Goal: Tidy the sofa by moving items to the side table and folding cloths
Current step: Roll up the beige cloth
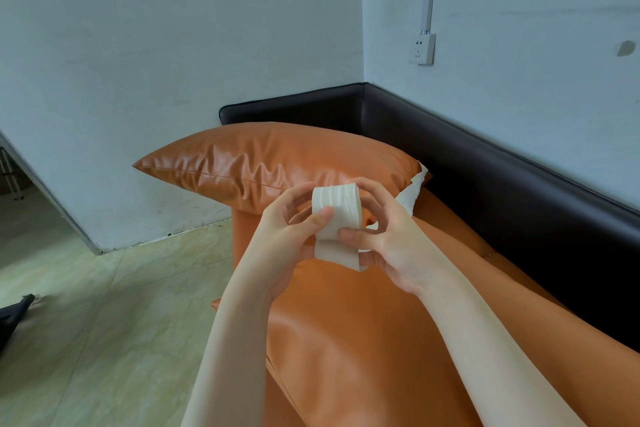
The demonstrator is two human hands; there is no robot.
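Observation:
A white roll of tissue paper (337,210) is held up over the orange sofa seat (363,340), in the middle of the view. My left hand (289,236) grips its left end, thumb pressed on the front of the roll. My right hand (388,236) curls round its right end, fingers over the top and thumb underneath. A loose strip of the paper hangs down between my hands. A crumpled white tissue (414,192) lies behind my right hand, against the cushion's right corner.
An orange leather cushion (263,163) leans on the sofa's far end. The dark brown sofa back (502,177) runs along the right wall. A wall socket (423,48) sits above it. Tiled floor (104,322) lies left, with a black object (14,317) at the edge.

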